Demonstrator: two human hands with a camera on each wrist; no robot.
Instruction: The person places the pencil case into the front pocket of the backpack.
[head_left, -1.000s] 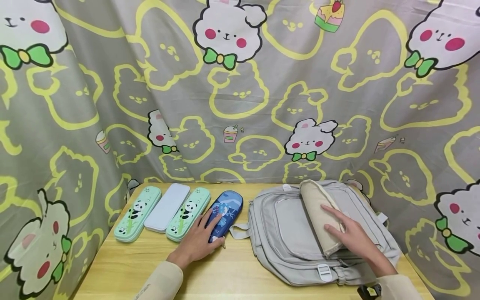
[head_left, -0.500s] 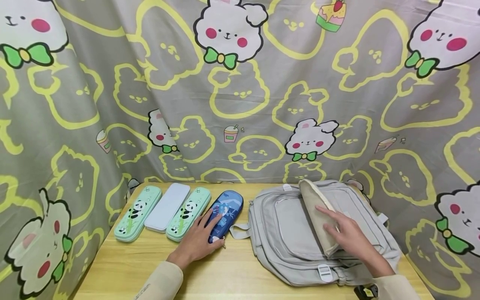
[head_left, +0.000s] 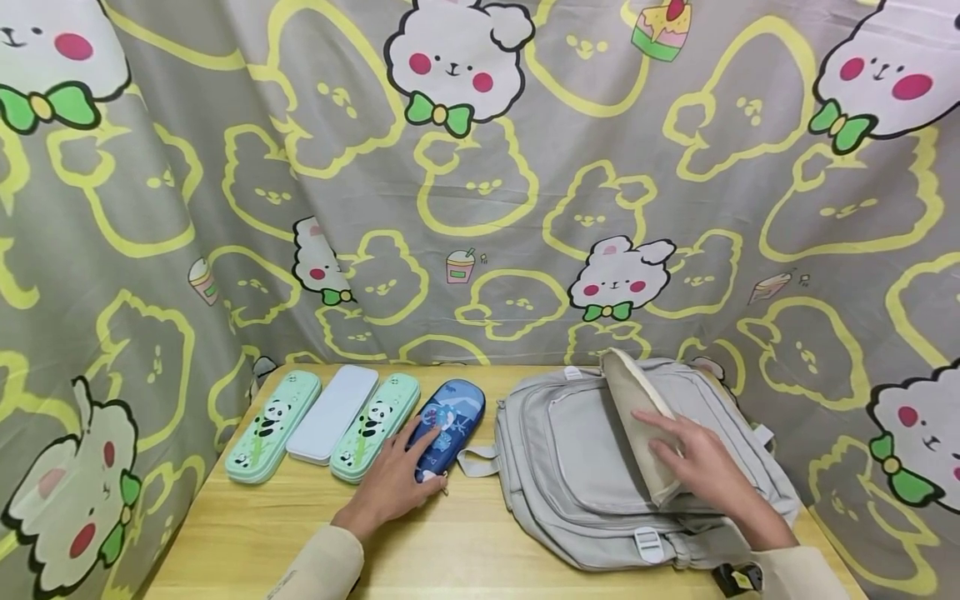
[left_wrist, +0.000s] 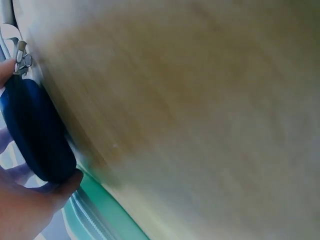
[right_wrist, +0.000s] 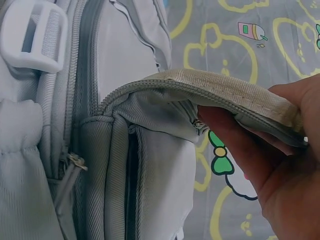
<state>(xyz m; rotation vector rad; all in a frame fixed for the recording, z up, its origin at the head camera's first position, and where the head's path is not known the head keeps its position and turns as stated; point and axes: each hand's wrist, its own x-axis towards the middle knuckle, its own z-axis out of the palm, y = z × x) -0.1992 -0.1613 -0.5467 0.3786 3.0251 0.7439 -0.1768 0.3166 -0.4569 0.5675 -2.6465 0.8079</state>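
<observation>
Backpack flap [head_left: 634, 393] higher, right fingers [head_left: 658, 422] partly hidden.

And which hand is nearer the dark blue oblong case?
Left. The left hand grips the case; the right hand, well apart, pinches a beige fabric flap on the grey backpack.

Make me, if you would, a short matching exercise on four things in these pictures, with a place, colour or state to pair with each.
Column one
1. Blue case
2. Plain pale case
3. Backpack
4. Right hand

Column two
A. Between two green panda cases
B. Holding a flap
C. Touched by the left hand
D. Grey, on the table

Pairs: 1-C; 2-A; 3-D; 4-B
</observation>
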